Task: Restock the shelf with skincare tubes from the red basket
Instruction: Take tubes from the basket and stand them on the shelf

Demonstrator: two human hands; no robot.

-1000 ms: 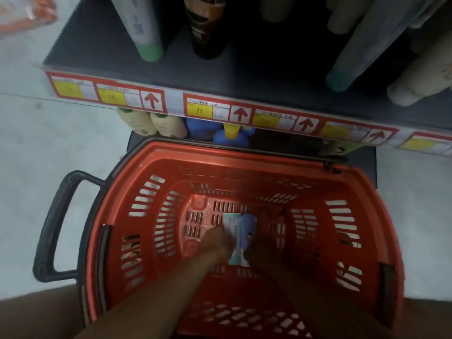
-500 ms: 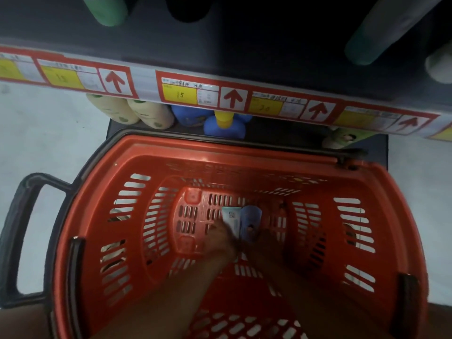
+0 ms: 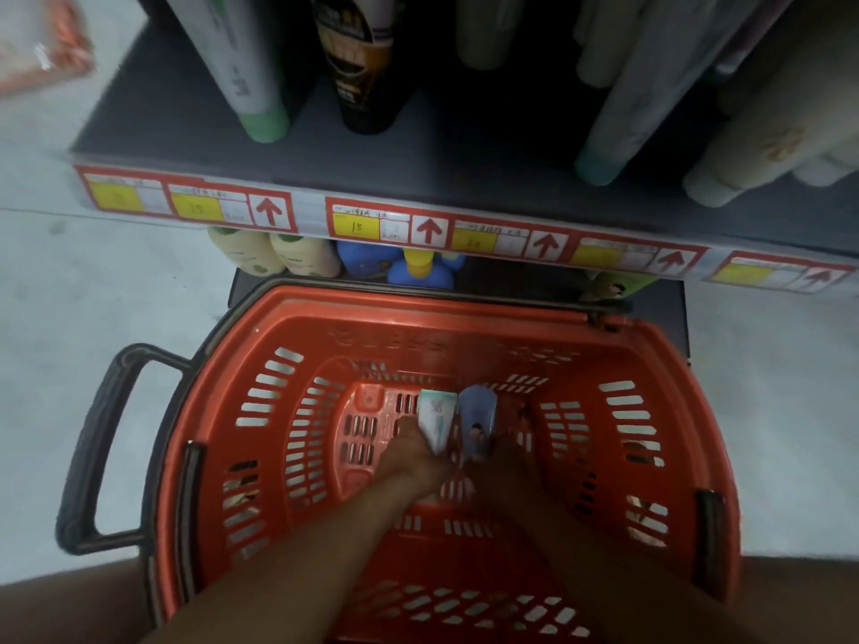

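Note:
Both my arms reach down into the red basket [image 3: 664, 411] on the floor below the shelf. My left hand [image 3: 409, 457] grips a white and green tube [image 3: 434, 420] near the basket's bottom. Beside it, my right hand [image 3: 504, 462] holds a blue tube [image 3: 476, 418]. The two tubes stand side by side, close together, pointing toward the shelf. My fingers are dim and partly hidden behind the tubes.
A dark shelf [image 3: 418, 151] above the basket carries several upright tubes, with a red and yellow price strip [image 3: 386, 225] along its front edge. Cream and blue bottles [image 3: 404, 267] stand on the lower shelf behind the basket. A black basket handle [image 3: 93, 439] sticks out left.
The view tilted down and back up. Both hands stay at the basket's bottom, and the two tubes have risen slightly in their grip.

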